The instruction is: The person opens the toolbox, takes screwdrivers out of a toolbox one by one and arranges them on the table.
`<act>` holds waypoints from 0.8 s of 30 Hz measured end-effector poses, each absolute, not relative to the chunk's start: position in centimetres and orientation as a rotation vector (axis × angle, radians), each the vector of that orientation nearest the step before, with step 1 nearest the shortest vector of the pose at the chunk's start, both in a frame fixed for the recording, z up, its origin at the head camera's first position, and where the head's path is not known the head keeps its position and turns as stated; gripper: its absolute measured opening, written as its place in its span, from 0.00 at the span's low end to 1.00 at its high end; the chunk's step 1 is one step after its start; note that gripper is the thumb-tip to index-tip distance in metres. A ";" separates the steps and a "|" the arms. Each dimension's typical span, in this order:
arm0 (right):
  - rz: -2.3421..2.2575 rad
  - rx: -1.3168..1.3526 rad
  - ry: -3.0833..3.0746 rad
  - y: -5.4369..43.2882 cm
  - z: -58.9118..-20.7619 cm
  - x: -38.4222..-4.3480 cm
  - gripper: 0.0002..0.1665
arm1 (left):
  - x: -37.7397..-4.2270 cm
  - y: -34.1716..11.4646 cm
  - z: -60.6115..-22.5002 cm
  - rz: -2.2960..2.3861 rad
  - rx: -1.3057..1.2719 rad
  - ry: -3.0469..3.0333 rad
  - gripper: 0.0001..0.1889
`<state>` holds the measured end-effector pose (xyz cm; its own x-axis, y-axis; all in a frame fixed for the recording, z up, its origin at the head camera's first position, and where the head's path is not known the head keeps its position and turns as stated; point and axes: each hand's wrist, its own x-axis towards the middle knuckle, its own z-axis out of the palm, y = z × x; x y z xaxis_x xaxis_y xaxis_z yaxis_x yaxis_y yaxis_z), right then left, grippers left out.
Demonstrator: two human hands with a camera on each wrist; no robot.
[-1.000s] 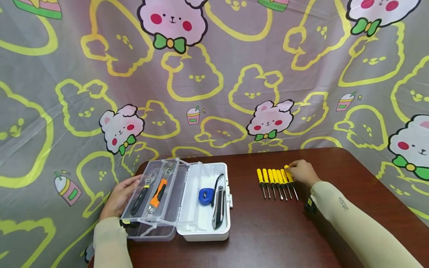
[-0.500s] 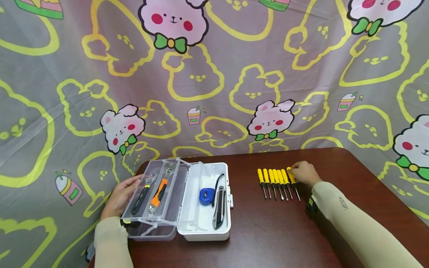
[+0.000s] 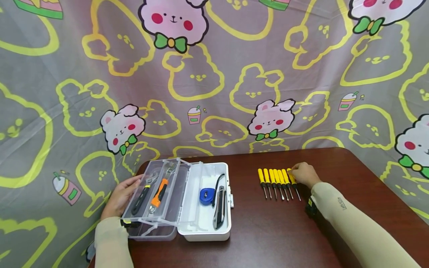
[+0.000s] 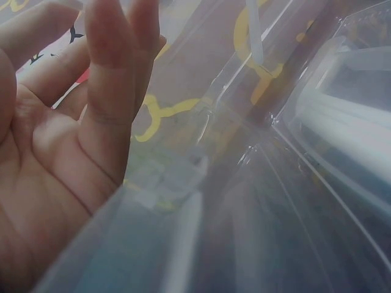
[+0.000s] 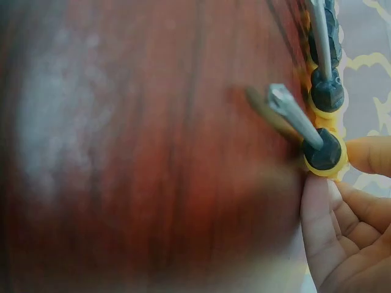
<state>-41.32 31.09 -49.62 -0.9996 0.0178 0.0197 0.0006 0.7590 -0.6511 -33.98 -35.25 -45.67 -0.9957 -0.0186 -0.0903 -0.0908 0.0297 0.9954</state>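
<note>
At the right end of a row of several yellow-handled screwdrivers, my right hand pinches the last screwdriver by its handle between thumb and finger. Its shaft points toward me, beside the others. My left hand is at the far left, fingers loosely bent, fingertips right at the edge of the clear tray of an unfolded toolbox. In the left wrist view, the left hand has nothing between its fingers.
The tray holds a black-handled adjustable wrench and an orange-handled wrench. In the white base lie a blue tape measure, a utility knife and a thin black bent tool. A patterned curtain hangs behind the brown table.
My right hand has shifted the last screwdriver slightly to the right and nearer me, lining it up with the row. My left hand has stayed at the tray.
</note>
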 end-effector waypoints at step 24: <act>0.946 0.017 -2.999 31.2 -50.0 -42.0 0.23 | -33.7 -35.2 -45.5 2.129 -0.138 2.216 0.35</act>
<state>-41.99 31.23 -49.95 -0.9999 -0.0111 0.0003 -0.0093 0.8189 -0.5739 -33.74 -35.20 -45.47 -0.9939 -0.0191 -0.1089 -0.1096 0.0388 0.9932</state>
